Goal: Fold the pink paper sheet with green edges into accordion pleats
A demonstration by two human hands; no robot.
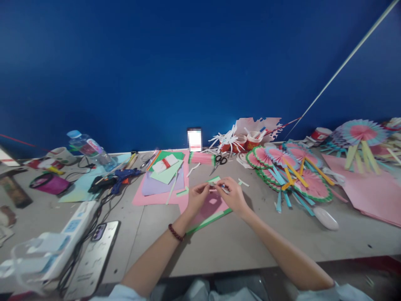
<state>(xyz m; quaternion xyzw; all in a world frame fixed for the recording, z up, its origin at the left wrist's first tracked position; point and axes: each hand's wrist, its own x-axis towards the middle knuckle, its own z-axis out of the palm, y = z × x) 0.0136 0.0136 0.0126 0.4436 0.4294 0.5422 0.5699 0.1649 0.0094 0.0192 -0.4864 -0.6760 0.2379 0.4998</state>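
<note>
I observe a plain deep-blue wall [150, 75] behind a matte grey tabletop [250, 246]; light on both, diffuse.

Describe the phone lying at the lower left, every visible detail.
The phone lies back up on the grey table, slanted, its camera end pointing away from the person. Its back or case is pale and slightly glossy, with dark squiggles, small dark marks low down and a dark edge. A purplish camera block sits at the far left corner. Black cables run close along its left side; whether they touch it is unclear. The screen is hidden.
</note>
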